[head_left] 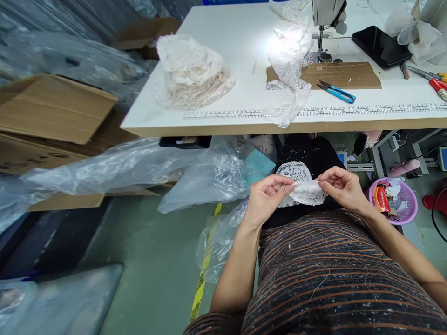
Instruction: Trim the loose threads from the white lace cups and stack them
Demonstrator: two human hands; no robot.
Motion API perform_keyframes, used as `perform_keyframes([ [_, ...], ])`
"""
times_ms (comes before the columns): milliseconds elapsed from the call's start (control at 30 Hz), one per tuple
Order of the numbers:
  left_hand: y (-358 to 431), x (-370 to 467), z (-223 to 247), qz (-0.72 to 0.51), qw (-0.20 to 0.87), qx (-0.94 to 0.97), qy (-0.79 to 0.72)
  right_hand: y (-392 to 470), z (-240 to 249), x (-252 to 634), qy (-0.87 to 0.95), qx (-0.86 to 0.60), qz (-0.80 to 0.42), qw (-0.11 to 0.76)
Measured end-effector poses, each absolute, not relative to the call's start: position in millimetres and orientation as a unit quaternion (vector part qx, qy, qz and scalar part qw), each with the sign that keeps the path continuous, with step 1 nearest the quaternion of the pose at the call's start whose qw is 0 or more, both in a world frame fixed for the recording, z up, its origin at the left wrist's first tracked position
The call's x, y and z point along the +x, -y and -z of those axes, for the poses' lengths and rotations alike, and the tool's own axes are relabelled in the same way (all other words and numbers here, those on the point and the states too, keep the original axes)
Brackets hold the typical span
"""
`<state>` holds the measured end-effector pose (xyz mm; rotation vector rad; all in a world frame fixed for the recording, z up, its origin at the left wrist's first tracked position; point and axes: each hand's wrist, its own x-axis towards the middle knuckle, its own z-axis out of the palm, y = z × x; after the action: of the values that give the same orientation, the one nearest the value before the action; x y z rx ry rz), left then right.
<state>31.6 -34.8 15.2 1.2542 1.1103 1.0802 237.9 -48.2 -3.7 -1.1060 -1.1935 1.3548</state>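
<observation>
Over my lap, a piece of white lace (310, 192) is stretched between my two hands. My left hand (267, 195) pinches its left end between thumb and fingers. At the other end my right hand (340, 187) grips it the same way. The rest of the lace, with a patterned rounded part, lies on my dark trousers below. Above, on the sewing table (240, 70), more white lace (291, 60) trails from beside the sewing machine (326, 18) toward the front edge. A pile of cream lace (193, 74) sits at the table's left.
Blue thread snips (337, 92) lie by a cardboard strip (349, 74), with a black phone (381, 46) behind. Red-handled scissors (436, 86) lie far right. A pink basket (408, 204) of scraps stands on the floor. Cardboard boxes (52, 107) and plastic sheeting (139, 167) crowd the left.
</observation>
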Motion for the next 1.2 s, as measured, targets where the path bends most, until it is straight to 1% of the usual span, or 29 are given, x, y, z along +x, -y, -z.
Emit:
perform_keyframes([
  [400, 36.1, 31.2, -16.9, -0.456, 0.548, 0.536, -0.453, 49.8, 0.9, 238.8, 0.524, -0.456, -0.523, 0.493],
  [700, 36.6, 31.4, -13.5, -0.472, 0.507, 0.584, -0.423, 51.3, -5.9, 245.5, 0.578, -0.432, -0.506, 0.473],
  [867, 38.0, 29.7, -10.8, -0.477, 0.502, 0.588, -0.418, 54.4, -4.5, 243.3, 0.576, -0.405, -0.509, 0.495],
  [1067, 37.3, 39.7, 1.7, -0.501, 0.502, 0.541, -0.452, 52.1, -0.5, 236.5, 0.496, -0.445, -0.515, 0.538],
  [1200, 35.8, 45.7, 6.0, -0.508, 0.521, 0.503, -0.467, 50.5, -1.1, 238.0, 0.454, -0.460, -0.528, 0.550],
])
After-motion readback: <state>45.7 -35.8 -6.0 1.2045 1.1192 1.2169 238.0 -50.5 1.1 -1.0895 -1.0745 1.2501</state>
